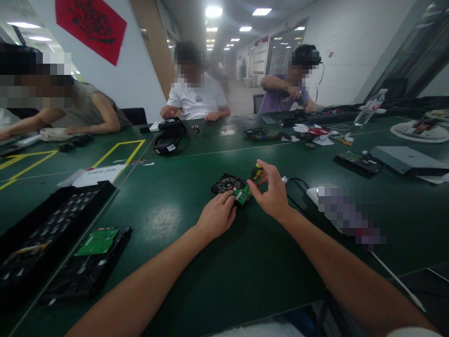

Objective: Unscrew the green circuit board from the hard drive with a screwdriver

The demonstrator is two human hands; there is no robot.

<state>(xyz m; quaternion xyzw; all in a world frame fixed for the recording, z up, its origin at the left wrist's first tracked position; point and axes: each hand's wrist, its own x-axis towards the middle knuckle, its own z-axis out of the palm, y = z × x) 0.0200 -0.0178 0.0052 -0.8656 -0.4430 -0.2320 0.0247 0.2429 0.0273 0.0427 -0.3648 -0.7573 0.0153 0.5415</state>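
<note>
Head, LH (218,213) at PCB (242,195), RH (274,191) (1 screwdriver (256,171))

Lone head-worn view, forward and down (fairly near) across the green table (217,290).

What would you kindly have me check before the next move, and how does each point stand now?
1. Green circuit board steadied: ok; the left hand has its fingertips at its edge.
2. Screwdriver in hand: ok; the right hand holds its yellow-and-dark handle between thumb and fingers.
3. Screwdriver tip seated in a screw: cannot tell; the tip is too small to make out.
4. Screws all accounted for: cannot tell; none shows clearly near the hands.
5. Dark cable well clear: arguably not ok; it runs close by the right wrist.
6. Water bottle away from the work: ok; it stands far off to the right.
</note>
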